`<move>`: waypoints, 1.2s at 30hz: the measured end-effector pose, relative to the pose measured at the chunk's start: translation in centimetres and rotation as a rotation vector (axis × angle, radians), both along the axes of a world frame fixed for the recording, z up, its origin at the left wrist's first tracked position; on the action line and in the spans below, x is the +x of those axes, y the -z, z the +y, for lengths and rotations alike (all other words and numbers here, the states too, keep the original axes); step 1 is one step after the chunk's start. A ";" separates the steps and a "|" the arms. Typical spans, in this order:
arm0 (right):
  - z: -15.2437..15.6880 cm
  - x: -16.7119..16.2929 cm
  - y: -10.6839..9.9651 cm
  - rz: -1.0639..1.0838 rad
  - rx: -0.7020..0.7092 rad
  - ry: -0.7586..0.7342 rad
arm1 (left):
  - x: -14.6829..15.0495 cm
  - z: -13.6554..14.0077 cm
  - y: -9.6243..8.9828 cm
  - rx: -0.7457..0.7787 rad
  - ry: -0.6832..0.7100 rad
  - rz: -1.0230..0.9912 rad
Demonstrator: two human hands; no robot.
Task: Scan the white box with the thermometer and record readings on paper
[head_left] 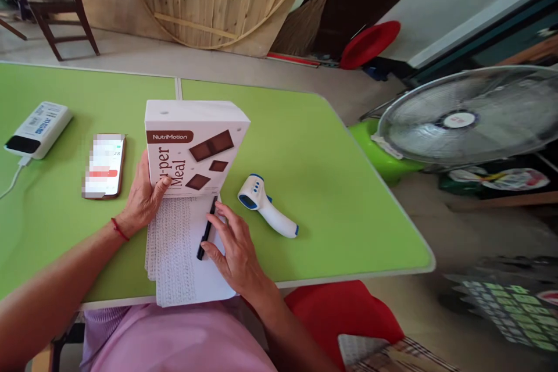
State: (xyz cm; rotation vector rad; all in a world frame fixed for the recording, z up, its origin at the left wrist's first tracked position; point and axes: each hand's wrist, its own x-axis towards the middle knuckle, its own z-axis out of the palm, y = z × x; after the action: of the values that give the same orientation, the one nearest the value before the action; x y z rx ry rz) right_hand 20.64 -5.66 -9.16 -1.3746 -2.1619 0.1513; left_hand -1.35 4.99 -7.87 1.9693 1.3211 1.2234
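Note:
My left hand [146,195] is closed on the lower left edge of a white NutriMotion box [174,157], thumb on its front. The box stands tilted at the top of some sheets of handwritten paper [174,261], with brown chocolate-like pieces printed on it. On the paper lies a black pen [204,238]. My right hand [238,247] rests over the sheets, fingers spread, with thumb and fingertips touching the pen along its length. To the right of it lies a white and blue infrared thermometer [270,209].
A phone [107,165] with a lit screen lies left of the box on the green table [331,197]. Farther left is a white power bank [39,128] with a cable. A large fan [462,119] stands beyond the right edge, and a red stool [349,314] by the near edge.

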 end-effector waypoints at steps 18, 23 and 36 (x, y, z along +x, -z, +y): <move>-2.9 4.4 0.0 -0.099 -0.073 -0.308 | 0.0 -0.2 0.6 0.007 0.035 0.010; -3.1 3.9 0.4 -0.090 -0.041 -0.302 | 0.0 -0.1 0.4 0.006 0.038 -0.009; -4.0 2.6 1.0 -0.095 0.125 -0.281 | -0.2 0.0 0.2 -0.024 0.068 -0.053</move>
State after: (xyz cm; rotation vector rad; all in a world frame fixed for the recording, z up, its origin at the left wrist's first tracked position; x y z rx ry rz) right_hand 23.25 -9.63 -10.19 -1.0234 -2.3935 0.0563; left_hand -1.54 4.99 -8.08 1.9356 1.2277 1.2137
